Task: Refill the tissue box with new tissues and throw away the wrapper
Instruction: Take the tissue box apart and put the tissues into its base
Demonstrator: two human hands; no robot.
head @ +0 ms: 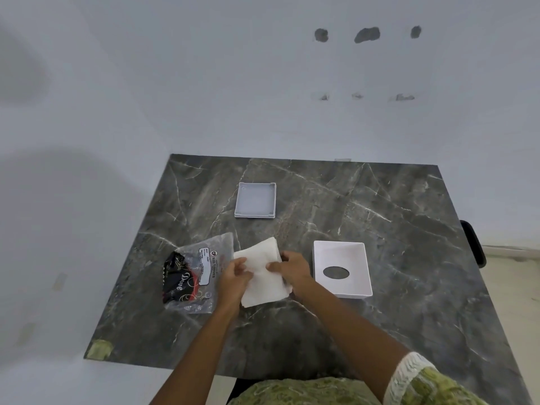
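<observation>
A white stack of tissues (263, 285) lies just above the dark marble table (380, 229), held from both sides. My left hand (233, 280) grips its left edge and my right hand (292, 270) grips its right edge. The clear plastic wrapper (194, 273), with black, red and gold print, lies flat to the left, touching my left hand. The white tissue box top (344, 255) with an oval opening lies upside down to the right. The shallow grey box base (255, 200) sits farther back near the table's middle.
A white wall runs behind and to the left of the table. A dark chair part (473, 244) shows at the table's right edge. A patch of green tape (100, 349) marks the near left corner.
</observation>
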